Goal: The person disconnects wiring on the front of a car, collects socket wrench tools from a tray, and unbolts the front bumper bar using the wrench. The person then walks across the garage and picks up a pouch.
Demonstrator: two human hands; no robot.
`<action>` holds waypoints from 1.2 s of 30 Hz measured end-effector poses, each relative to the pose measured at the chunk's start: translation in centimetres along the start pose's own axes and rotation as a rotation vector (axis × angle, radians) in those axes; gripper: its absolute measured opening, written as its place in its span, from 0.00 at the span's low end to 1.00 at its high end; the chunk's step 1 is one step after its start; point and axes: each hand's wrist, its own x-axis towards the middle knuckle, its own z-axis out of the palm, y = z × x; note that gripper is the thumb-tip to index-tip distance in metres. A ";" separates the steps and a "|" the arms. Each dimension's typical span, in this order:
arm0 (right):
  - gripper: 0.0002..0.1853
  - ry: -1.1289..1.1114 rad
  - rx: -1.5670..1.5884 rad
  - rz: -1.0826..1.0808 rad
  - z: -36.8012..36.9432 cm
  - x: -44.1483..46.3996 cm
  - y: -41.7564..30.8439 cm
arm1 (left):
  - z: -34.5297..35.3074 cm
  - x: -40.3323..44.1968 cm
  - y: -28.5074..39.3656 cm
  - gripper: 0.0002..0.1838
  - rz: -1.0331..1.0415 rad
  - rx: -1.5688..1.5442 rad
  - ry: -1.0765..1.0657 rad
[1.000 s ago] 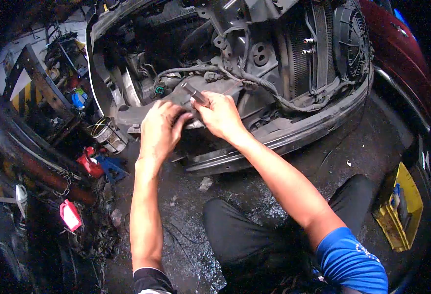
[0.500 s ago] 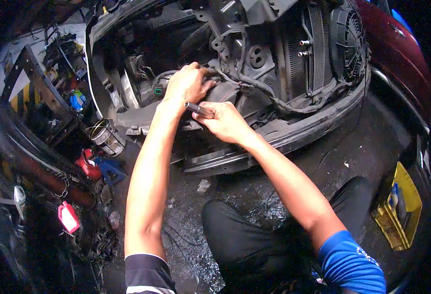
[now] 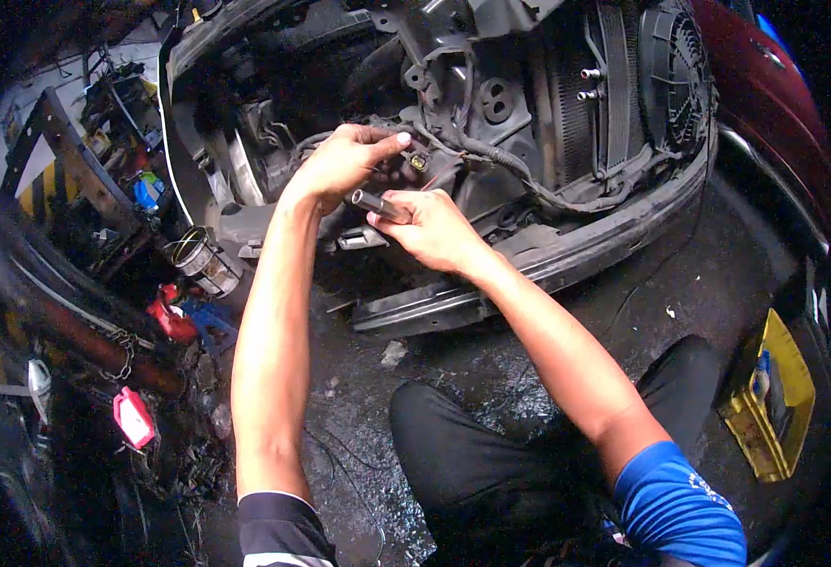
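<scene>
My left hand [image 3: 340, 168] reaches into the open front of a car, its thumb stretched over a dark wiring connector [image 3: 418, 163] and its fingers curled beneath. The connector's yellowish inside shows just beyond the fingertips. Close below, my right hand [image 3: 439, 231] is closed around a metal tube-shaped tool with a hollow end, which looks like a deep socket [image 3: 376, 204]; its open end points up and left. A black wiring harness [image 3: 496, 163] runs right from near the left fingers. Parts under both hands are partly hidden.
The car's bumper beam [image 3: 548, 283] crosses in front of me, with a radiator [image 3: 571, 104] and fan [image 3: 672, 80] to the right. A yellow tray [image 3: 757, 444] lies at right. On the left are a metal can [image 3: 209, 266], a pink bottle [image 3: 134, 418] and a blue stand [image 3: 212, 326].
My left hand has shifted slightly left and turned, its thumb now raised and the connector uncovered. The dark part beneath the hands has moved. My right hand keeps the socket in nearly the same place.
</scene>
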 end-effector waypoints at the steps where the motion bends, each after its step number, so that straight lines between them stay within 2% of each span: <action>1: 0.16 0.005 0.008 -0.015 0.1 0.0 0.1 | 0.1 -0.1 0.1 0.21 0.007 0.007 0.007; 10: 0.16 0.004 -0.009 0.000 0.1 0.0 0.2 | -0.1 0.1 0.0 0.23 -0.009 -0.020 0.012; 13: 0.16 0.014 -0.004 -0.019 0.2 0.1 0.2 | 0.6 -0.6 0.6 0.17 0.064 0.024 0.100; 16: 0.15 -0.018 -0.006 0.029 0.0 -0.1 0.3 | -0.6 -1.3 0.1 0.24 0.117 0.262 0.210; 18: 0.15 -0.011 -0.035 -0.004 0.0 -0.1 0.6 | -2.6 -2.3 -1.1 0.21 0.169 0.373 0.276; 20: 0.14 0.013 -0.022 -0.030 0.3 -0.1 0.8 | -4.1 -3.8 -3.3 0.19 0.203 0.464 0.270; 21: 0.14 0.027 0.000 -0.039 0.4 -0.2 0.8 | -4.5 -5.0 -3.8 0.18 0.254 0.603 0.188; 22: 0.14 0.039 0.021 -0.046 0.5 -0.2 0.9 | -4.0 -6.4 -3.0 0.16 0.222 0.539 0.105; 24: 0.13 0.026 -0.004 -0.009 0.4 -0.3 0.3 | -3.9 -7.3 -3.5 0.15 0.353 0.659 0.047; 27: 0.13 0.034 -0.022 0.031 0.4 -0.4 -0.5 | -3.2 -7.7 -4.2 0.13 0.461 0.672 0.145; 31: 0.12 0.120 -0.002 -0.065 1.1 -0.4 0.5 | -2.7 -7.3 -4.6 0.12 0.529 0.709 0.221; 36: 0.10 0.103 -0.026 0.044 0.7 -0.6 -0.1 | -1.4 -7.6 -5.3 0.12 0.560 0.794 0.413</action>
